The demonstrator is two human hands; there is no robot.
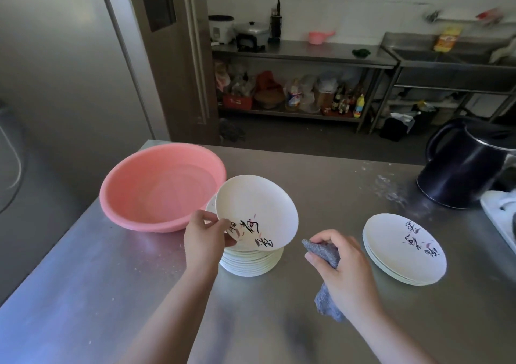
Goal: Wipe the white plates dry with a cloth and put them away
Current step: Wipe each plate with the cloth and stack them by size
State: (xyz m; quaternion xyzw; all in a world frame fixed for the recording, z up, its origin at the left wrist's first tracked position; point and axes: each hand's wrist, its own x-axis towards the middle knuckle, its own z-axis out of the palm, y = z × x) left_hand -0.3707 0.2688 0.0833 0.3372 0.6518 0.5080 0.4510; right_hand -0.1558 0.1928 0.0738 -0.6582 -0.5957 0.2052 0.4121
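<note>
My left hand pinches the near edge of a white plate with black script on it, tilting it up off a tall stack of white plates at the table's middle. My right hand grips a bunched grey cloth, held just right of that stack and apart from the tilted plate. A short stack of white plates lies flat to the right of my right hand.
A pink plastic basin sits behind and left of the tall stack on the steel table. A black kettle stands at the far right, with a white tray beside it. Shelves and a sink line the back wall.
</note>
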